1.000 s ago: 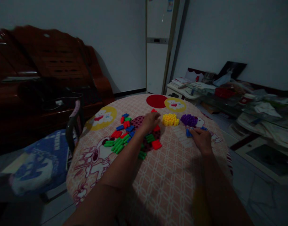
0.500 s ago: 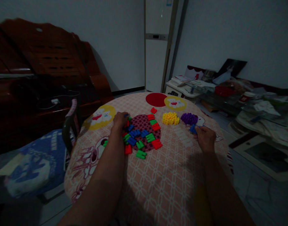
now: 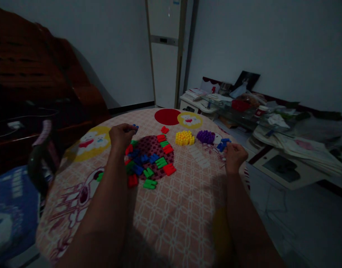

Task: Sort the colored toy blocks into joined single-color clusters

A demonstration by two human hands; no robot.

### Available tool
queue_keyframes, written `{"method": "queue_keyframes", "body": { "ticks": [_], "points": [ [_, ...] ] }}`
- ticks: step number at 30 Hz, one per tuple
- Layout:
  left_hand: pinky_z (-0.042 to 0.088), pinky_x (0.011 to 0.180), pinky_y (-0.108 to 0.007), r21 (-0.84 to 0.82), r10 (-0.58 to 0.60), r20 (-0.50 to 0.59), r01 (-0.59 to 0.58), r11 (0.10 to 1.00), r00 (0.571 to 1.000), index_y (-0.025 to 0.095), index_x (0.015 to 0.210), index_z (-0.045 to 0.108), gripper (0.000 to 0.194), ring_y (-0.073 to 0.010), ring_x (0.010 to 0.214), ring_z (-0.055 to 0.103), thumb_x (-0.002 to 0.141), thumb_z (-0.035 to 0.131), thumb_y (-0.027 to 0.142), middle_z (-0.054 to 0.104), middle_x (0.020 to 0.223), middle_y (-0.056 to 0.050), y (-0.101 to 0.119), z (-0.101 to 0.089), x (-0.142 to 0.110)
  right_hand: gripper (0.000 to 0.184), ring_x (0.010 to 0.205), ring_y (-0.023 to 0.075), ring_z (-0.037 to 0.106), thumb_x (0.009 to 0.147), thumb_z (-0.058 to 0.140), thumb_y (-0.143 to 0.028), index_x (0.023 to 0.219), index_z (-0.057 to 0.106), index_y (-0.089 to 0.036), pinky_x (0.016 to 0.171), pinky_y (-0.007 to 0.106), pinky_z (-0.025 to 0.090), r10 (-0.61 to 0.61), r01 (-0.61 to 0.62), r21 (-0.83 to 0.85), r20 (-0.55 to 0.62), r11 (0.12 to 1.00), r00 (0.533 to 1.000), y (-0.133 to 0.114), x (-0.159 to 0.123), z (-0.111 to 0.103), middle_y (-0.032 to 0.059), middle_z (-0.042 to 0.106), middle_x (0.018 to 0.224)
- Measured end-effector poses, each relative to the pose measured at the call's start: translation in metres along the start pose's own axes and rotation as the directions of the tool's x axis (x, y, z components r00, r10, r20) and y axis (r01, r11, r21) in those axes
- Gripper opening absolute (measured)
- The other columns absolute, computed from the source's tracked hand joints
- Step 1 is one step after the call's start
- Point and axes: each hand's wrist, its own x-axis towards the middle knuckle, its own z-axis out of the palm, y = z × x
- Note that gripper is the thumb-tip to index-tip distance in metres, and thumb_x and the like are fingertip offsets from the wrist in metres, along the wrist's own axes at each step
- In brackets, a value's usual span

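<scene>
My left hand (image 3: 121, 137) is closed around a blue toy block (image 3: 135, 128), raised at the far left side of the loose blocks. At the right side of the table, my right hand (image 3: 236, 156) pinches blue blocks (image 3: 223, 144) by one end. Just beyond them lies a purple block cluster (image 3: 206, 137), with a yellow block cluster (image 3: 184, 138) to its left. Loose red, green and blue blocks are spread over the dark red patch of the cloth, among them a green block (image 3: 150, 184) and a red block (image 3: 169, 169).
The round table (image 3: 171, 208) wears a patterned cloth. A chair (image 3: 39, 160) with a blue cushion stands at left, near a wooden sofa (image 3: 34, 70). A cluttered glass-topped stand (image 3: 240, 115) is to the right, and a tall white cabinet-like unit (image 3: 165, 74) stands behind.
The view has swung right. My left hand has lifted from the loose blocks with a blue block in it. My right hand has raised its blue blocks slightly off the cloth.
</scene>
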Motion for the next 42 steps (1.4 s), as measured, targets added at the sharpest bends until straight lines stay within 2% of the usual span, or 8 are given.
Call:
{"method": "queue_keyframes", "body": {
  "ticks": [3,8,20,24,28,33,38,42],
  "points": [
    [0.044,0.065,-0.024,-0.049,0.088,0.053,-0.085,0.995,0.995,0.016,0.093,0.078,0.025,-0.0154,0.069,0.063,0.072,0.067,0.024,0.074,0.077,-0.003,0.022,0.007,-0.009,0.038,0.058,0.0199,0.062,0.078,0.06,-0.049,0.08,0.07,-0.013,0.057,0.031,0.047,0.03,-0.032,-0.012,-0.118,0.999,0.993,-0.003,-0.001,0.0,0.0067,0.068,0.066],
    [0.046,0.066,-0.024,-0.122,0.177,0.198,-0.155,0.98,0.964,0.017,0.093,0.078,0.026,-0.0163,0.072,0.066,0.073,0.063,0.022,0.076,0.082,-0.004,0.05,0.024,-0.024,0.028,0.067,0.0219,0.063,0.08,0.062,-0.043,0.072,0.069,-0.017,0.067,0.032,0.044,-0.115,0.111,-0.256,0.0,0.96,0.993,-0.005,-0.002,0.001,0.0103,0.072,0.071],
    [0.05,0.065,-0.026,-0.33,0.329,0.506,-0.173,0.928,0.798,0.016,0.084,0.077,0.022,-0.0169,0.07,0.066,0.065,0.066,0.019,0.074,0.076,-0.003,0.082,0.058,-0.057,0.021,0.074,0.0243,0.064,0.082,0.063,-0.035,0.086,0.071,-0.016,0.067,0.032,0.04,-0.116,0.157,-0.573,0.109,0.804,0.987,0.0,-0.003,0.016,0.015,0.074,0.083],
    [0.05,0.062,-0.024,-0.47,0.348,0.583,-0.045,0.882,0.734,0.014,0.075,0.07,0.015,-0.0139,0.065,0.065,0.061,0.067,0.018,0.071,0.069,-0.002,0.087,0.065,-0.065,0.027,0.074,0.0243,0.064,0.083,0.061,-0.039,0.09,0.071,-0.016,0.07,0.033,0.043,-0.137,0.159,-0.457,0.081,0.875,0.987,-0.014,-0.011,0.014,0.0129,0.073,0.08],
    [0.049,0.059,-0.021,-0.532,0.359,0.628,0.045,0.845,0.69,0.014,0.075,0.066,0.015,-0.0111,0.06,0.063,0.06,0.069,0.017,0.068,0.066,0.0,0.091,0.072,-0.074,0.033,0.066,0.0198,0.063,0.085,0.055,-0.047,0.079,0.069,-0.018,0.064,0.03,0.046,-0.116,0.138,-0.095,0.206,0.986,0.972,-0.035,-0.031,0.02,0.0062,0.07,0.069],
    [0.048,0.058,-0.019,-0.527,0.387,0.657,0.027,0.849,0.647,0.014,0.075,0.066,0.015,-0.0097,0.06,0.061,0.059,0.067,0.012,0.067,0.067,0.001,0.093,0.083,-0.085,0.04,0.046,0.0119,0.054,0.08,0.06,-0.055,0.087,0.071,-0.017,0.045,0.024,0.042,-0.063,-0.095,0.269,0.523,0.958,0.85,-0.058,-0.057,0.038,-0.0001,0.065,0.064],
    [0.048,0.06,-0.019,-0.531,0.409,0.678,0.023,0.847,0.61,0.014,0.076,0.066,0.015,-0.0103,0.063,0.062,0.061,0.066,0.012,0.068,0.07,0.001,0.095,0.087,-0.094,0.038,0.044,0.0128,0.057,0.069,0.073,-0.054,0.072,0.068,-0.017,0.038,0.022,0.044,-0.008,-0.346,0.34,0.724,0.875,0.69,-0.061,-0.063,0.042,0.0016,0.065,0.058],
    [0.048,0.059,-0.02,-0.556,0.412,0.662,0.042,0.83,0.626,0.014,0.078,0.065,0.018,-0.0108,0.064,0.062,0.06,0.068,0.012,0.067,0.071,0.001,0.096,0.091,-0.098,0.041,0.048,0.0139,0.062,0.066,0.077,-0.054,0.078,0.07,-0.015,0.042,0.023,0.048,-0.019,-0.42,0.359,0.779,0.834,0.627,-0.061,-0.061,0.038,0.003,0.069,0.064]
  ]
}}
